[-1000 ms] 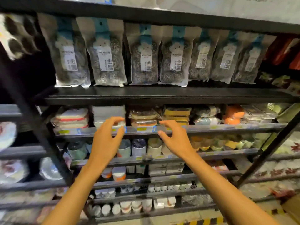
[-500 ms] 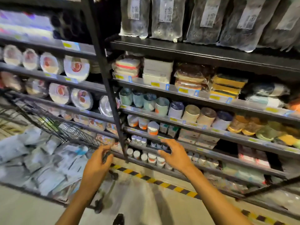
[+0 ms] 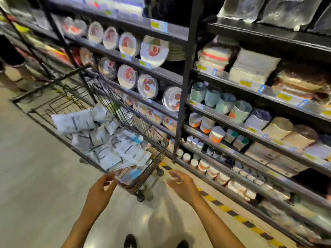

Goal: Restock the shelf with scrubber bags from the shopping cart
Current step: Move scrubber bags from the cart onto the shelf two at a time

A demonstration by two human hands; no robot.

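Both hands have dropped from shelf height down to the near end of the cart, and the view has swung left with them, so the whole basket is in frame now instead of just a corner of it.

So where things sit: the shopping cart (image 3: pixel 165 143) is parked alongside the shelving, and the scrubber bags (image 3: pixel 107 142) are heaped loose inside it. The left hand (image 3: pixel 100 189) is right at the near corner of the basket, and its fingers (image 3: pixel 109 177) are loosely curled and apart, holding nothing as far as I can make out through the blur. The right hand (image 3: pixel 182 184) hangs over the floor off the cart's right side, fingers also slack and empty.

What matters for the grab: the nearest bag (image 3: pixel 129 174) lies just ahead and slightly right of the left fingers, slumped against the near wall of the basket. The left hand is clearly the closer one; the right would have to come in over the rim. That bag's long axis is too smeared to call.

Counts: one cart and two hands. The bags in it overlap too much for an exact number, but it's well over half a dozen. Up top right, the bottoms of three or four hung bags (image 3: pixel 279 9) poke into view above their shelf (image 3: pixel 268 35). Plenty left to restock, I'd say.
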